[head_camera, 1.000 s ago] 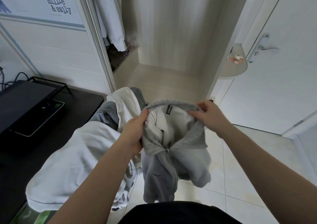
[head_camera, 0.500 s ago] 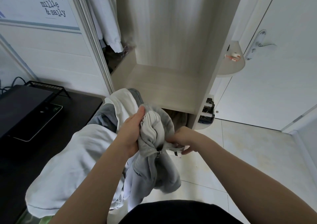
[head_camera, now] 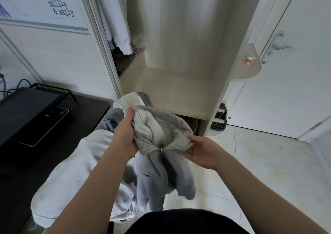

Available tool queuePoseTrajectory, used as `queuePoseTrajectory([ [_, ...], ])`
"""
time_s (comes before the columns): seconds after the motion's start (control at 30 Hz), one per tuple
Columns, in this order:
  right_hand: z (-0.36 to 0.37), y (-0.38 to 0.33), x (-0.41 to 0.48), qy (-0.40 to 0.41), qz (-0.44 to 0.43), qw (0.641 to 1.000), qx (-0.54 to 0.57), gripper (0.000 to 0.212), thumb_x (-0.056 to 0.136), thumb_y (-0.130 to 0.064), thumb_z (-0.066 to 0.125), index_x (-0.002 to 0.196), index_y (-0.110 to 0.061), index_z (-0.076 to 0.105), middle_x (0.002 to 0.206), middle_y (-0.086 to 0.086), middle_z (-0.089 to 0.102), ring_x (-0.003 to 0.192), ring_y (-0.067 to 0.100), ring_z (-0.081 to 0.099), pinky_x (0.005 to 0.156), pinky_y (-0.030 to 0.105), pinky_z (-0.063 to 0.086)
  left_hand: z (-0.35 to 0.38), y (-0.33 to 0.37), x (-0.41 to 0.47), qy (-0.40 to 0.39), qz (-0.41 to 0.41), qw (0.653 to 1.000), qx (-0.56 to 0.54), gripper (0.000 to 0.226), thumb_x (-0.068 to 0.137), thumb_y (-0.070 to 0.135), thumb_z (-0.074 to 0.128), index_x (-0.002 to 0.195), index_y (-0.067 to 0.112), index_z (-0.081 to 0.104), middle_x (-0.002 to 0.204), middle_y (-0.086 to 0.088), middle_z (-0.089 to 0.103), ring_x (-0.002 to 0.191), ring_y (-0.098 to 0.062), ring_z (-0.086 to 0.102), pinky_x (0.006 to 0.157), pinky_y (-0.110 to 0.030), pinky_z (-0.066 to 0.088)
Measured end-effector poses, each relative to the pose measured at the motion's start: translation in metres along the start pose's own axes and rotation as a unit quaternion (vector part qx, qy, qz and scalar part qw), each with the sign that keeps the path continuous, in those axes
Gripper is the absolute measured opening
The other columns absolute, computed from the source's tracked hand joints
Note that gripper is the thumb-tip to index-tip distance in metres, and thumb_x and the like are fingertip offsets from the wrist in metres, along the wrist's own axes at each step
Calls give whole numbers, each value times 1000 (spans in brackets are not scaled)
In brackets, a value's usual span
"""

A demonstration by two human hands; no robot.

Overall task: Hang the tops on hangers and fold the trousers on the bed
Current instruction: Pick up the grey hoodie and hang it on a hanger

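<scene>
A grey zip-up hoodie (head_camera: 161, 163) hangs bunched in front of me, above the tiled floor. My left hand (head_camera: 125, 135) grips its collar edge on the left side. My right hand (head_camera: 198, 150) pinches the fabric by the zip on the right, palm turned up. More clothes, white and grey (head_camera: 71, 171), lie draped over my left forearm. An open wardrobe (head_camera: 179, 83) stands straight ahead with white tops (head_camera: 114, 18) hanging in its left part. No hanger is in view.
A black desk (head_camera: 21, 171) with a dark monitor (head_camera: 26, 111) stands on the left, close to my left arm. A white door (head_camera: 286, 90) with a lever handle is on the right. Light floor tiles (head_camera: 259, 171) spread out below and to the right.
The hoodie's collar was spread wide between both hands, then bunched together. My right hand dropped from the collar's top to the zip area and has now opened the collar a little again.
</scene>
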State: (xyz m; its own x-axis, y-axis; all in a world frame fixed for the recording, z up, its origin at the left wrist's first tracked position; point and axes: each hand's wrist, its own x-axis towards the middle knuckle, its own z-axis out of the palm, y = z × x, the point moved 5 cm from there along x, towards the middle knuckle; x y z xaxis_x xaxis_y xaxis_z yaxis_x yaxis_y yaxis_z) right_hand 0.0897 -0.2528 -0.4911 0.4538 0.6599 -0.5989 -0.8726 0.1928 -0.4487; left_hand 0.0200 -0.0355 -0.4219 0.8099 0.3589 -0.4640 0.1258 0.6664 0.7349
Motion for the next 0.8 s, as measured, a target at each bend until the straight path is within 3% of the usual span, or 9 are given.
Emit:
queuePoseTrajectory([
  [0.13, 6, 7, -12, -18, 90, 987, -129, 24, 86, -17, 73, 104, -2, 68, 94, 16, 72, 81, 25, 73, 71, 35, 61, 12, -6, 5, -16, -7, 1000, -16, 60, 99, 59, 46, 127, 10, 67, 124, -11, 71, 118, -27, 67, 106, -46, 48],
  [0.2, 5, 5, -13, -33, 59, 996, -62, 22, 85, -8, 71, 104, 2, 67, 92, 18, 71, 81, 26, 72, 73, 36, 61, 14, -5, 8, -14, 1, 1000, -23, 58, 99, 59, 47, 122, 11, 70, 122, -11, 72, 115, -26, 68, 102, -45, 50],
  [0.33, -2, -7, -14, -49, -47, 995, 76, 36, 88, 4, 55, 124, 0, 56, 111, 23, 65, 102, 33, 67, 92, 47, 57, 10, -5, 16, -16, 2, 999, -36, 59, 99, 59, 47, 121, 10, 70, 124, -13, 71, 112, -27, 69, 97, -45, 53],
  [0.43, -4, -4, -12, -35, -64, 988, 137, 31, 84, 8, 50, 113, 4, 61, 104, 24, 70, 95, 35, 72, 84, 47, 61, 14, -10, 17, -28, -16, 999, -42, 63, 98, 60, 46, 128, 9, 67, 131, -16, 66, 123, -32, 63, 107, -49, 46],
  [0.53, -9, 5, -8, 23, -57, 991, 122, 29, 80, 10, 42, 103, 1, 57, 91, 21, 65, 83, 33, 70, 80, 50, 61, 18, -14, 20, -38, -30, 998, -48, 61, 98, 61, 46, 105, 11, 80, 123, -14, 71, 111, -28, 70, 93, -45, 56],
  [0.63, -23, -8, -15, 137, -71, 985, 78, 21, 96, -11, 41, 111, -2, 53, 101, 23, 63, 80, 37, 70, 69, 50, 60, 15, -15, 23, -43, -36, 998, -34, 61, 97, 62, 47, 98, 12, 82, 123, -13, 71, 111, -27, 70, 101, -46, 51],
  [0.73, -21, -22, -23, 172, -58, 982, -58, 32, 97, -35, 61, 113, -8, 56, 113, 18, 61, 88, 35, 69, 75, 47, 59, 15, -16, 22, -57, -44, 997, -28, 62, 95, 64, 48, 99, 12, 82, 121, -13, 72, 110, -27, 71, 97, -45, 52],
  [0.77, -23, -27, -24, 214, -81, 953, -199, 31, 92, -33, 68, 113, -11, 58, 114, 13, 60, 93, 31, 66, 81, 46, 58, 15, -18, 21, -60, -48, 997, -26, 63, 94, 65, 48, 100, 12, 82, 120, -14, 72, 109, -28, 71, 96, -45, 53],
  [0.8, -23, -35, -25, 274, -131, 886, -351, 30, 89, -31, 71, 112, -15, 59, 114, 8, 59, 97, 26, 62, 84, 44, 56, 16, -20, 21, -62, -52, 996, -22, 63, 94, 65, 49, 101, 11, 82, 120, -14, 72, 110, -28, 71, 95, -45, 54],
])
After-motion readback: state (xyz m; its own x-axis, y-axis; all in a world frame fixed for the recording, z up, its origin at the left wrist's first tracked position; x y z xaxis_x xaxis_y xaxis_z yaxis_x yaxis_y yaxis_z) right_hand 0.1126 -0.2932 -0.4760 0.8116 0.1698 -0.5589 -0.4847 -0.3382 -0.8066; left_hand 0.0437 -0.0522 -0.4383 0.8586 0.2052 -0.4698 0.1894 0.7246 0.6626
